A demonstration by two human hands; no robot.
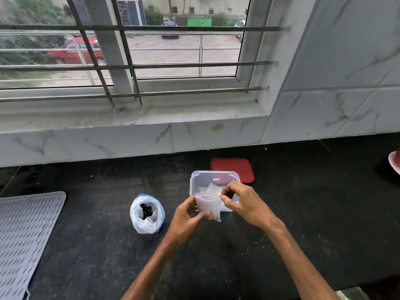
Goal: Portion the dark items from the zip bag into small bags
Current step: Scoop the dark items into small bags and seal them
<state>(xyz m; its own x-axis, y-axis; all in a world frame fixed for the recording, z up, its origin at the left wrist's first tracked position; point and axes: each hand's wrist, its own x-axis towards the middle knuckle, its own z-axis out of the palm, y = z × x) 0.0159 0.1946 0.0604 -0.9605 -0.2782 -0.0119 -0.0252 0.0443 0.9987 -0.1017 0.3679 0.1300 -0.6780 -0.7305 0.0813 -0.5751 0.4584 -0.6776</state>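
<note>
Two bare hands hold one small bag [208,205] above the black table [303,213], just in front of a clear plastic box [214,176]. The left hand [186,215] pinches the left edge of this bag with curled fingers and thumb, so its grip is closed on the bag. The right hand [240,202] pinches the top right corner, near the sealing strip, between thumb and forefinger, and its grip is closed on the same bag. The small bag is clear and held upright; its mouth seems a little open, but I cannot tell if anything is inside. The zip bag [147,214] stands on the table to the left of the hands, apart from them, with a blue strip at its rim and its mouth open upward. The dark items [147,210] lie inside it as a small black heap, seen through the opening. Some spare bags [211,189] lie in the clear plastic box. One red lid [232,169] lies flat on the table behind the box. At the far left lies a grey mat [28,234] with a wavy pattern. Behind the table are pale marbled tiles and a barred window [164,50].
</note>
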